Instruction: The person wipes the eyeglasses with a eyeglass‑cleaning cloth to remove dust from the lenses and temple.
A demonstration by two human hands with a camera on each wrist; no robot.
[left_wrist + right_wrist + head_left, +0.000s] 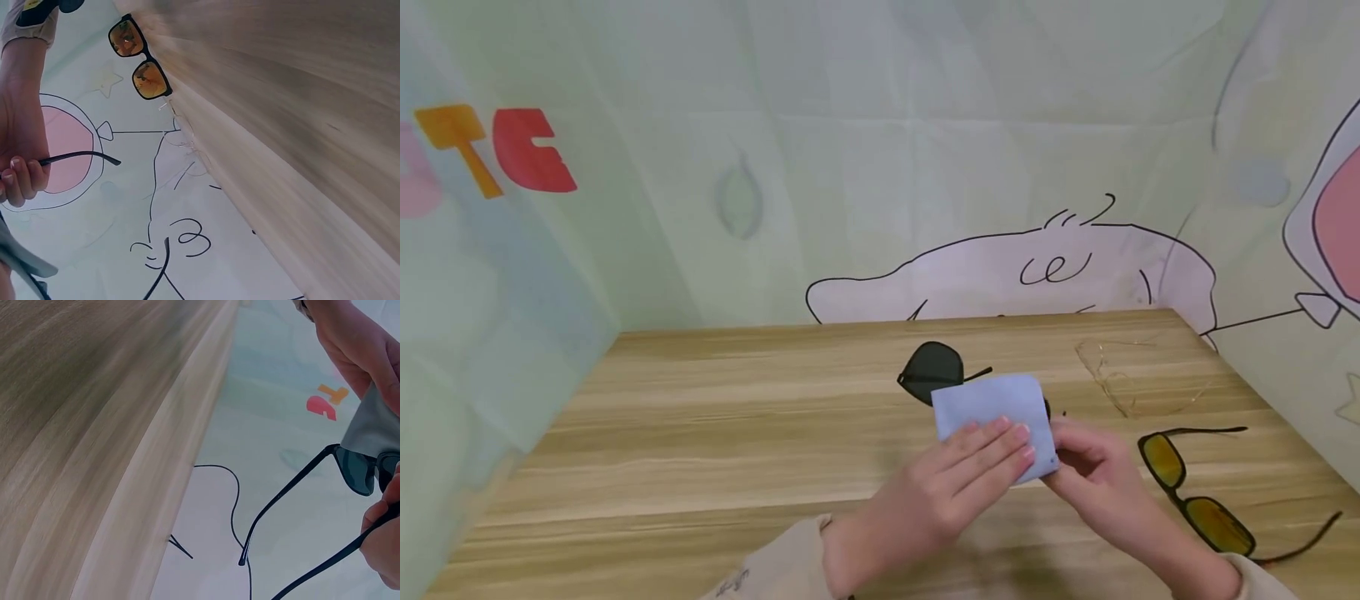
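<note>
Dark-lensed sunglasses (931, 367) with black temples are held up over the wooden table in the head view. My left hand (943, 487) holds a light blue cloth (988, 400) against them, its fingers lying across the cloth and its thumb hidden. With curled fingers, my right hand (1108, 483) grips the sunglasses at their right side, beside the cloth's edge. In the right wrist view, the cloth (369, 428) covers part of the frame above a dark lens (356, 472). Both temples stand unfolded there, one passing by the right hand (381, 550).
On the right of the wooden table (700, 417), black-framed sunglasses with orange-yellow lenses (1219, 525) lie unfolded. Behind them are thin gold wire-framed glasses (1103, 380). A printed cloth backdrop (850, 167) rises along the table's back and sides.
</note>
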